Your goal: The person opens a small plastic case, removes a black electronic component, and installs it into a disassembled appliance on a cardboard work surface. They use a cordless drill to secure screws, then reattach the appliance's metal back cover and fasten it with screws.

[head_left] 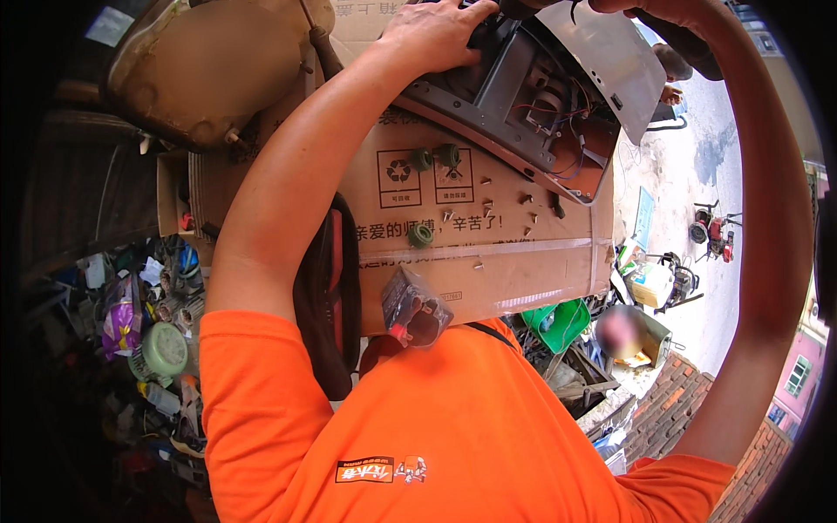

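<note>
A dark appliance casing (513, 113) lies tilted on a flat cardboard box (540, 288), its inside exposed with a small motor-like part and thin red and blue wires. A grey panel (602, 57) stands off its right side. My left hand (440, 35) rests on the casing's upper left part, thumb and fingers apart. At the top edge my right hand (641, 5) is near the panel, mostly cut off, its fingers hidden. Loose screws (488, 209) and round green parts (421, 234) are scattered on the cardboard below the casing.
A dark bag with red trim (327, 296) lies under my left arm; a plastic-wrapped packet (414, 309) is near my chest. A brown-rimmed basin-like object (122, 87) stands upper left. Piled clutter (166, 349) fills the left. Another person's hand (671, 94) shows upper right.
</note>
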Tool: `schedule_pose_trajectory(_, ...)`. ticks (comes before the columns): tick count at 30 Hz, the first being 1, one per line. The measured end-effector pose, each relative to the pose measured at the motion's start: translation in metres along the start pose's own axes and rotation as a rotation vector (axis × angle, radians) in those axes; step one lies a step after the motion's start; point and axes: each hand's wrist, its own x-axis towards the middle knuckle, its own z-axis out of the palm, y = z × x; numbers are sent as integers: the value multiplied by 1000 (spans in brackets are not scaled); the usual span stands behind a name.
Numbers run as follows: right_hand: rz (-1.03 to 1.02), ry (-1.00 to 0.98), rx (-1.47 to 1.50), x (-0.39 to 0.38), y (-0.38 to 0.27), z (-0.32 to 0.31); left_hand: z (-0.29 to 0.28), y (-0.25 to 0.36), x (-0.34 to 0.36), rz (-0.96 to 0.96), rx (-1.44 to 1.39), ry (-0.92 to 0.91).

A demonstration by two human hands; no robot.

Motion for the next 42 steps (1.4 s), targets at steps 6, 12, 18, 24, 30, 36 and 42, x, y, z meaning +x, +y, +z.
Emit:
schedule_pose_trajectory(6, 18, -61, 217, 11, 39, -1, 2, 7, 5, 33, -1, 23)
schedule_pose_trajectory(12, 116, -42, -158, 8, -1, -4, -3, 7, -1, 25, -4, -5)
schedule_pose_trajectory(18, 66, -63, -254, 14, -9, -7, 3, 2, 4, 7, 14, -2)
schedule_pose_trajectory(24, -131, -162, -92, 13, 6, -21, 34, -16, 16, 90, 121, 162)
schedule_pose_trajectory(30, -66, 78, -2, -30, 3, -43, 11, -14, -7, 37, 14, 56)
schedule_pose_trajectory(36, -113, -1, 104, 5, 59, -70, 25, 7, -45, -59, -201, 55)
schedule_pose_trajectory(42, -33, -91, 161, 38, 25, -34, 22, 8, -50, -25, -258, 34)
